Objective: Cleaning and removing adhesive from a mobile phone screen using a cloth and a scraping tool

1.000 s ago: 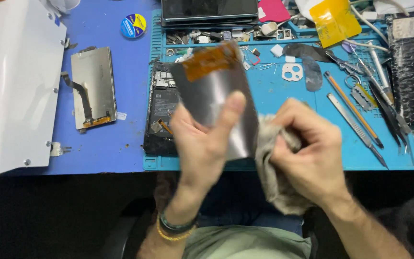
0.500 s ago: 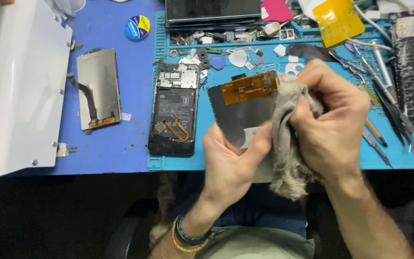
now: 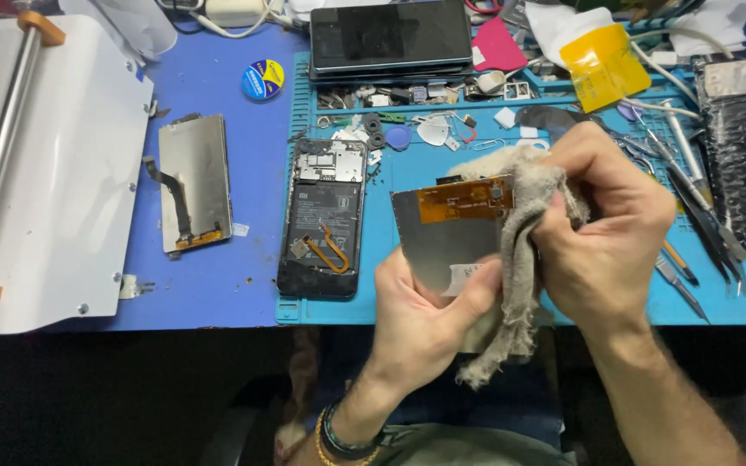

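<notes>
The screen panel (image 3: 446,237) has come down from its raised tilt of a second ago and now sits lower over the near edge of the teal mat (image 3: 563,306), back side up, long axis running away from the person, orange cable end at the far side. The left hand (image 3: 420,324) grips its near edge, thumb across the back. The right hand (image 3: 606,229) clenches a grey cloth (image 3: 520,250) against its right edge, so wiping has moved there; an opened phone (image 3: 323,220) lies just left.

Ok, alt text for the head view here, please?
Left hand holds a grey display panel over a blue work mat while the right hand presses a frayed cloth against it; an opened phone lies beside.
</notes>
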